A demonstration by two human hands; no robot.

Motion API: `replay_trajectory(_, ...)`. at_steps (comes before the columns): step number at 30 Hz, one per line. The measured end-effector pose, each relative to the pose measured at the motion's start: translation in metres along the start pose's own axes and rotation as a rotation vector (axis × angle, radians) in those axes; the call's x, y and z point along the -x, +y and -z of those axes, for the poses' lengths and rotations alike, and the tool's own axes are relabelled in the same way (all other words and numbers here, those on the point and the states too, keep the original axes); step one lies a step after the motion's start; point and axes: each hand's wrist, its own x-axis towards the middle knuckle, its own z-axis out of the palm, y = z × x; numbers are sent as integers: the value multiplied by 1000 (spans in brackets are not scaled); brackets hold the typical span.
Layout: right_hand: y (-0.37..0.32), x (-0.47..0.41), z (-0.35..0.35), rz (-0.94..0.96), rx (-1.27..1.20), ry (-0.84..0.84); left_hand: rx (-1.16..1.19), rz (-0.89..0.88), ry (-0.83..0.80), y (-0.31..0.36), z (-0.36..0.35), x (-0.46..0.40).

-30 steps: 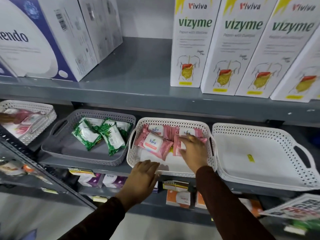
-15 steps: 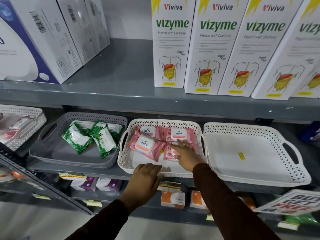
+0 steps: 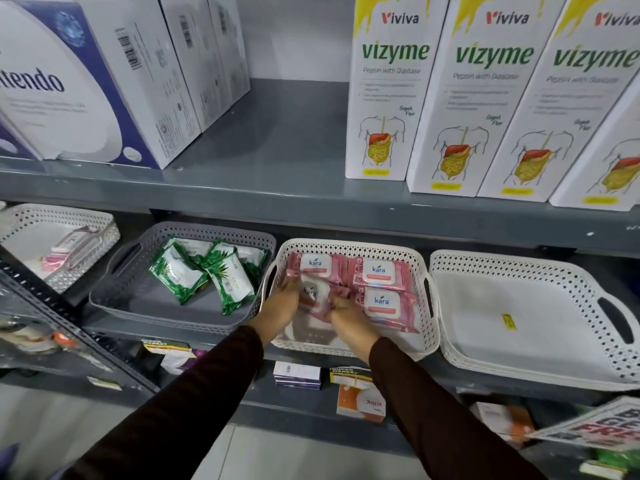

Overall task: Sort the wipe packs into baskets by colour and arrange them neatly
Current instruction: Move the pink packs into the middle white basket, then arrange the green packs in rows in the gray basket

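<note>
A cream basket on the middle shelf holds several pink Kara wipe packs. Three of them, such as the back right one, lie flat in a grid. Both hands grip the front left pink pack: my left hand holds its left end and my right hand its right end. A grey basket to the left holds several green wipe packs lying loosely at angles.
An empty white basket stands right of the cream one. Another white basket with pinkish packs sits at far left. The upper shelf edge overhangs the baskets, carrying tall Vizyme boxes. Small boxes fill the shelf below.
My left hand has moved from the basket's front rim into the basket. Both hands now hold the front left pink pack. The other pink packs lie squarer than before.
</note>
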Motion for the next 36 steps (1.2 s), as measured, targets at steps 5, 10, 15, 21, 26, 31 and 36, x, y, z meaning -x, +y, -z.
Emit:
replay_trajectory(5,-5,-1,0,-63,115,-99,-29,105,12,-18,3,-13)
replay_trajectory(10,-6,-1,0,5,160,-66,164,112,25,4,2,2)
replay_trajectory(15,-19,-2,-34,216,192,240,336,-93,179,-6,68,14)
replay_trajectory(21,-55,-28,-129,379,293,273,-163,-295,269,-49,199,10)
replay_trajectory(26,-77,-73,-194,354,541,283,-873,-632,135,-88,222,28)
replay_trajectory(31,-81,-94,-221,275,852,363,-987,-868,106,-111,225,33)
replay_trajectory(36,-77,-92,-216,315,923,204,-974,-909,75,-116,234,30)
